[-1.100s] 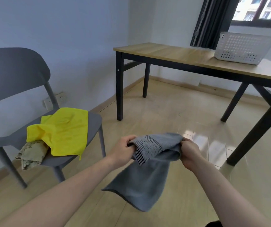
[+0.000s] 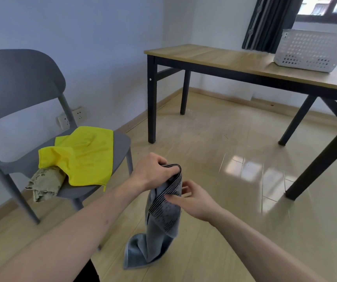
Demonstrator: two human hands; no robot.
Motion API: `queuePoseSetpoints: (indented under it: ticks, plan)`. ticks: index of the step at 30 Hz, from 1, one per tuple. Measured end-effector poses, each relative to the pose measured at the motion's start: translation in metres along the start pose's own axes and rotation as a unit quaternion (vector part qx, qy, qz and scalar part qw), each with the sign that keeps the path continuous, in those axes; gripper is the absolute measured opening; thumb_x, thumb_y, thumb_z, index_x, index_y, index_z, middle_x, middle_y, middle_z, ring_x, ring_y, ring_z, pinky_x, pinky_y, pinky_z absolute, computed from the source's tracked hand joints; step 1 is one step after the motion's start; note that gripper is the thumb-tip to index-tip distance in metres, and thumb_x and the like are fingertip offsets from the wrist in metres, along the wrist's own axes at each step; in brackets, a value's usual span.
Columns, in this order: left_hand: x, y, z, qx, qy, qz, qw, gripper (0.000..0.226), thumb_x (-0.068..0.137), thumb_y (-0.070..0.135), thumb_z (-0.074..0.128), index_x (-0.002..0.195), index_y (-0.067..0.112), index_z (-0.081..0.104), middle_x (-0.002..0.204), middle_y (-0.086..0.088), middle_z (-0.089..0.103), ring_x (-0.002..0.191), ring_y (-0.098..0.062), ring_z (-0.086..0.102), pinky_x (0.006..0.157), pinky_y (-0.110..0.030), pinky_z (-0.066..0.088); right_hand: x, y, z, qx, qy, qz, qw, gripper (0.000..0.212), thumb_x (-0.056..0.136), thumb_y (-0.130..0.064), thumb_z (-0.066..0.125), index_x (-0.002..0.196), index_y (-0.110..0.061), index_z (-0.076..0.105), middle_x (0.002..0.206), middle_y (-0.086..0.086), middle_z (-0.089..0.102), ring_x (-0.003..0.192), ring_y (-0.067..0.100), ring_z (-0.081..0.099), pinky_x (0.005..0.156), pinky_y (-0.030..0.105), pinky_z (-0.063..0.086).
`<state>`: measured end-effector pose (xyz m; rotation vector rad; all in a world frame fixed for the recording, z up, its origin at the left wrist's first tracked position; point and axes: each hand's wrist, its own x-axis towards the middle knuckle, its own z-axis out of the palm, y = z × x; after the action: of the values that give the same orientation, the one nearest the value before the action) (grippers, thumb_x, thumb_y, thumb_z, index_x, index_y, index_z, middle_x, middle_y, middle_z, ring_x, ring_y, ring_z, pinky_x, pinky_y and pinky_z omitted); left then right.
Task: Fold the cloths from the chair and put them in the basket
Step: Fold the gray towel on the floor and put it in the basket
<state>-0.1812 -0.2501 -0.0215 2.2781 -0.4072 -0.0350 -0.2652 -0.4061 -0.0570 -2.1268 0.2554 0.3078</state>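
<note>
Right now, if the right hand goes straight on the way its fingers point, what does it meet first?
Probably the grey towel hanging from the left hand; the right hand points left at its striped band, fingertips seemingly already touching it.

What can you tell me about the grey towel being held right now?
The grey towel looks like soft terry with a dark striped band near its top. It hangs doubled over, long and limp above the wood floor. The left hand pinches its top edge; the right hand's fingers touch the striped band.
</note>
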Motion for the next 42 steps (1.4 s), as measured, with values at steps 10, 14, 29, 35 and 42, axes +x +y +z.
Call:
queuePoseSetpoints:
  ticks: [10, 14, 29, 35, 42]
  plan:
    - [0.005, -0.009, 0.004, -0.001, 0.028, -0.038, 0.999, 0.055, 0.067, 0.053, 0.076, 0.051, 0.009, 0.048, 0.048, 0.005, 0.032, 0.047, -0.012, 0.027, 0.043, -0.027, 0.021, 0.007, -0.002, 0.009, 0.084, -0.032, -0.038, 0.995, 0.063, 0.068, -0.055, 0.085, 0.122, -0.038, 0.059, 0.115, -0.016, 0.071, 0.105, 0.004, 0.068, 0.085, 0.024, 0.056]
    - [0.006, -0.004, 0.007, -0.02, 0.014, -0.017, 1.0, 0.058, 0.075, 0.048, 0.079, 0.046, 0.017, 0.039, 0.046, 0.006, 0.027, 0.046, -0.011, 0.024, 0.045, -0.028, 0.018, 0.028, 0.018, 0.021, -0.034, 0.144, -0.033, 0.988, 0.031, 0.075, -0.051, 0.064, 0.096, -0.028, 0.064, 0.097, -0.004, 0.071, 0.098, 0.024, 0.065, 0.083, 0.043, 0.057]
    - [0.007, -0.002, 0.007, -0.101, -0.07, 0.002, 0.992, 0.063, 0.091, 0.048, 0.07, 0.049, 0.016, 0.035, 0.046, 0.006, 0.029, 0.043, -0.012, 0.024, 0.043, -0.024, 0.018, 0.035, 0.026, 0.009, -0.049, 0.159, 0.008, 0.986, 0.041, 0.071, -0.07, 0.058, 0.084, -0.032, 0.066, 0.097, -0.002, 0.063, 0.108, 0.022, 0.052, 0.087, 0.043, 0.053]
    - [0.008, -0.001, 0.006, -0.088, -0.039, 0.005, 0.995, 0.065, 0.088, 0.05, 0.071, 0.043, 0.019, 0.036, 0.044, 0.007, 0.032, 0.043, -0.013, 0.026, 0.044, -0.025, 0.021, 0.027, 0.013, 0.003, -0.003, 0.186, -0.037, 0.982, 0.049, 0.067, -0.063, 0.069, 0.107, -0.034, 0.062, 0.108, -0.009, 0.055, 0.108, 0.009, 0.049, 0.091, 0.032, 0.047]
    - [0.011, -0.01, 0.0, -0.006, 0.029, 0.021, 0.999, 0.061, 0.075, 0.057, 0.076, 0.045, 0.013, 0.046, 0.041, 0.009, 0.035, 0.042, -0.01, 0.031, 0.047, -0.031, 0.028, 0.026, 0.002, -0.008, 0.057, 0.143, -0.034, 0.987, 0.014, 0.083, -0.026, 0.069, 0.072, -0.018, 0.065, 0.062, -0.012, 0.061, 0.062, 0.009, 0.056, 0.058, 0.028, 0.043]
